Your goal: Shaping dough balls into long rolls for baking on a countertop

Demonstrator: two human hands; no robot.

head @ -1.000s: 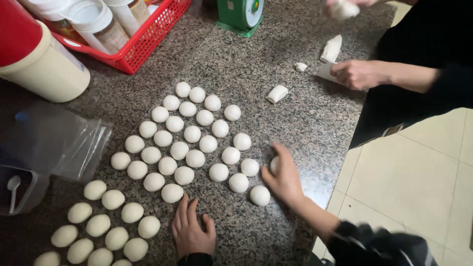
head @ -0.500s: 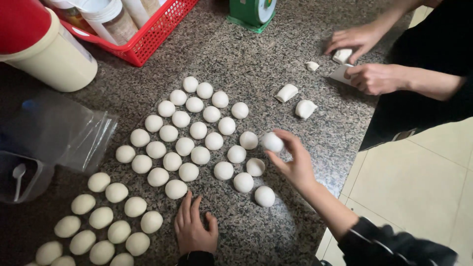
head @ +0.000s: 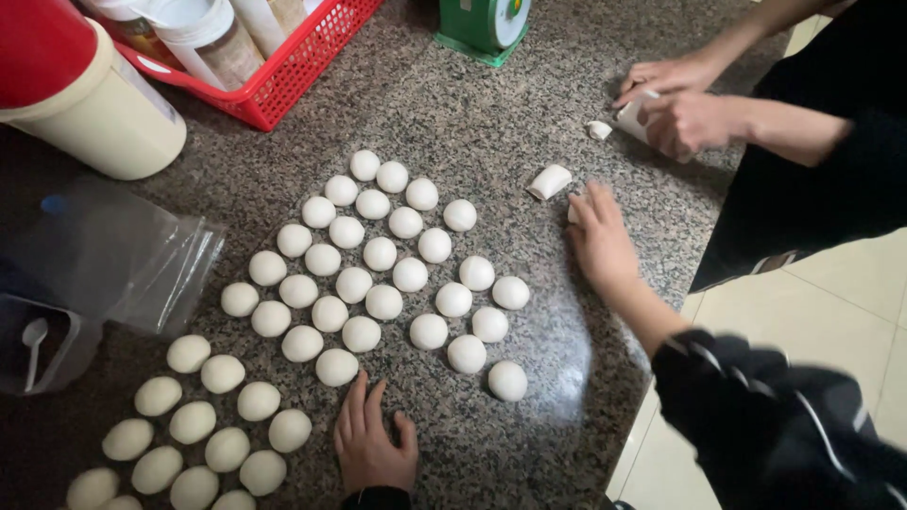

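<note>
Several white dough balls [head: 393, 275] lie in slanted rows on the speckled granite counter [head: 491, 142]. A second group of dough balls [head: 194, 422] sits at the lower left. My left hand [head: 373, 446] rests flat on the counter just below the rows, holding nothing. My right hand [head: 600, 241] reaches right of the rows, fingers stretched over a small dough piece [head: 573, 213] that is mostly hidden under it. Another cut dough piece [head: 549, 181] lies just beyond my fingertips.
Another person's hands [head: 680, 104] work a piece of dough at the top right. A red basket [head: 298, 71] of jars, a green scale [head: 484, 26], a cream container [head: 94, 118] with a red lid and a clear plastic bag [head: 123, 255] stand around. The counter edge runs along the right.
My right hand set down the ball it was holding at the rows' right edge and moved up and right onto a cut dough piece. My left hand stayed put.
</note>
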